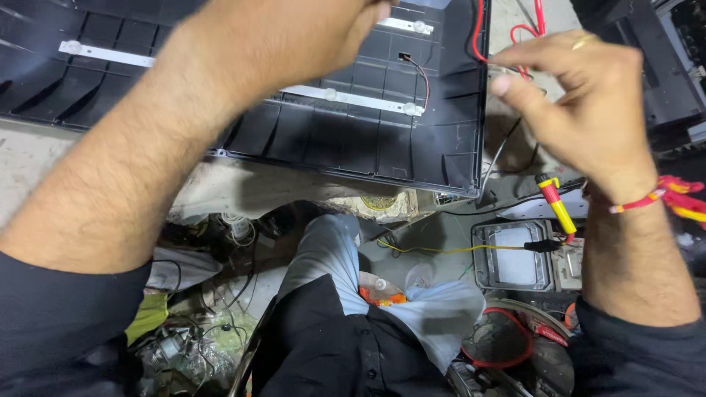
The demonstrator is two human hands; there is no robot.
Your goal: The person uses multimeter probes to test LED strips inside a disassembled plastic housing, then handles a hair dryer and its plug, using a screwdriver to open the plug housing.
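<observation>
A large black ribbed panel [368,140] lies tilted before me, with white LED strips [353,99] fixed across it. My left hand [294,37] reaches over the panel's upper middle with its fingers curled; its fingertips run past the top edge, so whether it holds anything cannot be told. My right hand [581,95] hovers at the panel's right edge, thumb and fingers pinched on thin red wires [526,33] that run up along that edge. A ring sits on one finger and a red thread band on the wrist.
A red-and-yellow probe [555,206] with a yellow lead [441,250] lies beside a small grey framed screen unit [515,265]. My knees in grey trousers [353,257] are below. Tangled cables and scrap lie at lower left, dark equipment at upper right.
</observation>
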